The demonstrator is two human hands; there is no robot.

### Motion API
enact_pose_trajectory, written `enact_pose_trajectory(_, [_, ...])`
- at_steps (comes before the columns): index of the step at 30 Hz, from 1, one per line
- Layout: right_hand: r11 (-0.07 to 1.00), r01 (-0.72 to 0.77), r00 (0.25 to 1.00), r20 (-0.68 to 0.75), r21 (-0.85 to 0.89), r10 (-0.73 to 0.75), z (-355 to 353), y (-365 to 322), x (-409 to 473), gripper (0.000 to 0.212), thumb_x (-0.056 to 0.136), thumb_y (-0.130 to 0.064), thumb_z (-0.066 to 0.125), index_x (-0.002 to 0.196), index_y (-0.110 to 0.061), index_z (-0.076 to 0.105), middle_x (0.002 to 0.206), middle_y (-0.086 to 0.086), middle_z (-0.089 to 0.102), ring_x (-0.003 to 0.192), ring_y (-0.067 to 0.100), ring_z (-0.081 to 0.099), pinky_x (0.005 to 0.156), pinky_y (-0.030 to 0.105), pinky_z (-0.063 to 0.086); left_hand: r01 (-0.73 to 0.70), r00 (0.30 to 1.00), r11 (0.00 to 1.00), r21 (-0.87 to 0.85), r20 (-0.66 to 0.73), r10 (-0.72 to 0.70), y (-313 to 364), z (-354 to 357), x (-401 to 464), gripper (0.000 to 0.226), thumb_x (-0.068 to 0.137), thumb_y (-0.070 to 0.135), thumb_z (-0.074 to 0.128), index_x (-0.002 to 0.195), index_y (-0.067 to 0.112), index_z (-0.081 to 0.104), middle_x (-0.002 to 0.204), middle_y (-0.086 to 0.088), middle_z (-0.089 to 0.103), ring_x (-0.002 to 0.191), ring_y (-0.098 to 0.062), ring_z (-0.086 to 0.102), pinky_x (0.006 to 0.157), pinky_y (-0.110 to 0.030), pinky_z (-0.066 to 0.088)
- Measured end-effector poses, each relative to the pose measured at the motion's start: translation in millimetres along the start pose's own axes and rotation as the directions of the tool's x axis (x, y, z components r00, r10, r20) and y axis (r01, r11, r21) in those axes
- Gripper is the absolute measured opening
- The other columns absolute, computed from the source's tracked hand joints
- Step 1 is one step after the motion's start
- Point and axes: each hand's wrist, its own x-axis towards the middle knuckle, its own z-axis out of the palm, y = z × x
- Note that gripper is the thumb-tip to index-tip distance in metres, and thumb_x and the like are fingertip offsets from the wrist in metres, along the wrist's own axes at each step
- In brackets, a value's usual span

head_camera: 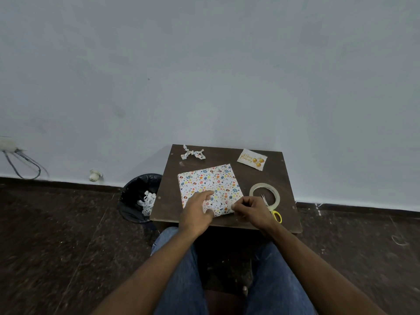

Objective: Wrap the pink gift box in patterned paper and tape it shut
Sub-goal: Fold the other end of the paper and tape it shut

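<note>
One box (210, 189) sits on the small brown table (281, 178), and patterned paper covers all of it that shows. It lies flat, just ahead of both hands.

The left hand (196, 211) rests on the near part of the box. Its fingers are stretched out and a bit spread, and one finger points across the paper.

The right hand (252, 212) is at the near right corner of the box. Its fingers are curled in and seem to pinch something small there, but I cannot tell what it is.

One roll of clear tape (264, 194) lies just past the right hand. One pair of scissors with yellow handles (273, 211) lies right beside that hand, with the tips pointing into the tape ring.

One birthday card (252, 159) lies far ahead of the right hand. One twisted scrap of paper (193, 153) lies far ahead of the left hand. One black bin (138, 198) stands on the floor, left of the left hand, with some paper scraps inside
</note>
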Motion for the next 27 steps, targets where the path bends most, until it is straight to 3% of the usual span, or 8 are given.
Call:
enact_pose_trajectory(4, [0.998,-0.062,0.994,-0.086,0.025,0.064,0.2,13.4,-2.4,0.019,0.09,-0.01,0.07,0.081,0.007,0.068,0.065,0.008,0.064,0.058,0.013,0.059,0.058,0.025,0.054,-0.13,0.991,0.951,0.282,0.06,0.118,-22.7,-4.2,0.1,0.027,0.086,0.023,0.068,0.113,0.027,0.07,0.109,0.01,0.059,0.107,-0.012,0.054,0.093,-0.04,0.046])
enact_pose_trajectory(8, [0.99,-0.135,0.983,-0.121,0.042,0.139,8.9,25.7,-2.3,0.018,0.092,-0.012,0.067,0.077,-0.002,0.065,0.065,0.01,0.062,0.056,0.014,0.057,0.055,0.026,0.053,-0.263,0.964,0.878,0.4,0.072,0.256,-36.0,-0.6,-0.9,0.023,0.085,0.028,0.066,0.106,0.028,0.073,0.104,0.01,0.06,0.103,-0.015,0.057,0.09,-0.041,0.047])
enact_pose_trajectory(11, [0.987,-0.156,0.976,-0.144,0.044,0.16,14.7,29.9,-0.1,0.019,0.09,-0.015,0.07,0.077,-0.002,0.066,0.066,0.01,0.063,0.056,0.015,0.058,0.054,0.027,0.054,-0.287,0.955,0.86,0.421,0.055,0.291,-37.1,-0.2,-0.6,0.019,0.085,0.034,0.064,0.1,0.029,0.074,0.101,0.011,0.06,0.1,-0.015,0.058,0.087,-0.038,0.047])
enact_pose_trajectory(16, [0.99,-0.135,0.979,-0.153,0.027,0.138,24.7,23.2,5.6,0.021,0.089,-0.014,0.071,0.073,-0.002,0.066,0.062,0.01,0.059,0.05,0.013,0.053,0.049,0.026,0.051,-0.224,0.969,0.915,0.336,-0.027,0.247,-34.8,2.9,2.5,0.008,0.083,0.034,0.069,0.084,0.027,0.074,0.093,0.014,0.059,0.092,-0.012,0.057,0.084,-0.038,0.046])
enact_pose_trajectory(21, [0.989,-0.131,0.984,-0.13,-0.071,0.121,29.0,17.7,14.4,0.021,0.09,-0.014,0.07,0.072,-0.004,0.067,0.056,0.003,0.056,0.047,0.009,0.053,0.048,0.026,0.049,-0.137,0.986,0.942,0.305,-0.053,0.161,-30.4,7.0,4.8,0.008,0.084,0.027,0.073,0.078,0.023,0.069,0.091,0.011,0.055,0.092,-0.015,0.053,0.087,-0.034,0.041])
enact_pose_trajectory(27, [0.977,-0.143,0.983,-0.14,-0.157,0.121,31.7,16.3,20.4,0.02,0.089,-0.015,0.071,0.072,-0.005,0.069,0.06,0.0,0.061,0.055,0.01,0.059,0.05,0.028,0.053,-0.192,0.979,0.899,0.394,0.019,0.201,-28.7,6.8,8.5,0.012,0.091,0.029,0.063,0.084,0.021,0.066,0.095,0.007,0.051,0.097,-0.014,0.047,0.091,-0.027,0.035])
